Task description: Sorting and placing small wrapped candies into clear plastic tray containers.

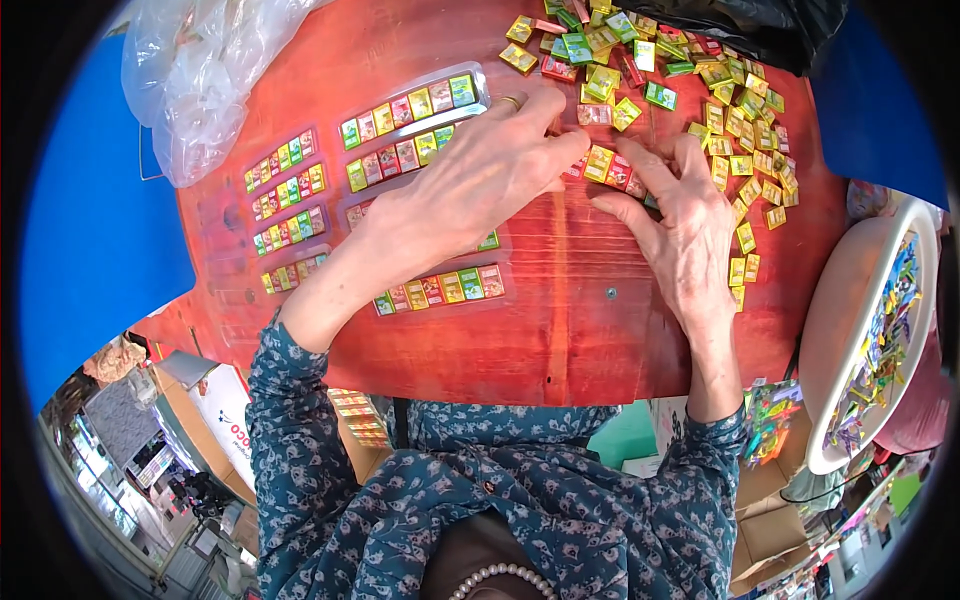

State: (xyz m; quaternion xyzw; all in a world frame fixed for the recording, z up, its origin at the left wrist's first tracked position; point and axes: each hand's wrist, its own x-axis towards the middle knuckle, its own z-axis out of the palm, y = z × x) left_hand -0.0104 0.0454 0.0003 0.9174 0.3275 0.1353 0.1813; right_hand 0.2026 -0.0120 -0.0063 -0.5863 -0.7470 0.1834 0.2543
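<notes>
A short row of small red and yellow boxes [606,168] stands side by side on the red table between my hands. My left hand [490,165], with a ring on one finger, reaches over a clear plastic tray [468,78] and presses its fingertips to the row's left end. On the other end, the thumb and fingers of my right hand [685,215] close around the row. The tray holds several rows of small coloured boxes [408,108], partly hidden under my left hand and forearm. Loose small boxes [600,82] lie heaped just beyond my hands.
To the left lies another clear tray with rows of boxes [290,230]. More yellow boxes [750,140] are scattered at right. A clear plastic bag [205,90] and a black bag [765,25] sit at the far edge. A white basin [825,400] of colourful pieces stands right of the table.
</notes>
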